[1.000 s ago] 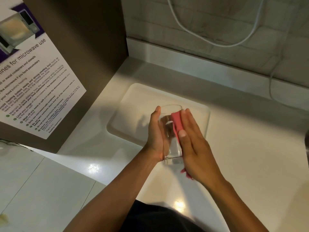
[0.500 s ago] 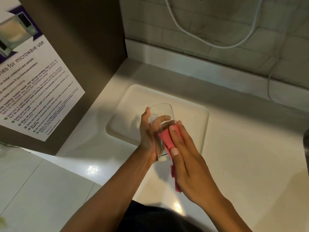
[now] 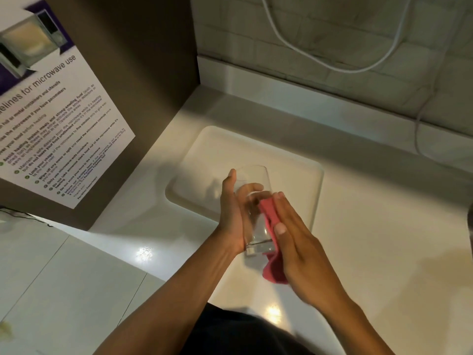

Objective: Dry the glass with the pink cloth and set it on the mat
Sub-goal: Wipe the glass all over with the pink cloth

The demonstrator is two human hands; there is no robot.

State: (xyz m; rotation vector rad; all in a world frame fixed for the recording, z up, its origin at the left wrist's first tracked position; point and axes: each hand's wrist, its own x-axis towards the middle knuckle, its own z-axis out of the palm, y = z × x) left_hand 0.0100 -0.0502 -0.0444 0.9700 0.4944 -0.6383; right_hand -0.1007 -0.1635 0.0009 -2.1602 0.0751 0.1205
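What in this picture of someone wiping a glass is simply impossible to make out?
Head view only:
- Far side of the glass: hidden by the left hand and the pink cloth.
- Whether the glass is dry: too clear and blurred to tell.
- Most of the cloth: covered by the right hand.
- Poster: cut off by the left edge, small print unreadable.
- Mat: near edge behind the hands.

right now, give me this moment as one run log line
stage: drying | left hand: holds glass | right hand: presses pink cloth on glass side | mat: nothing set on it | glass: in the air, not yet placed
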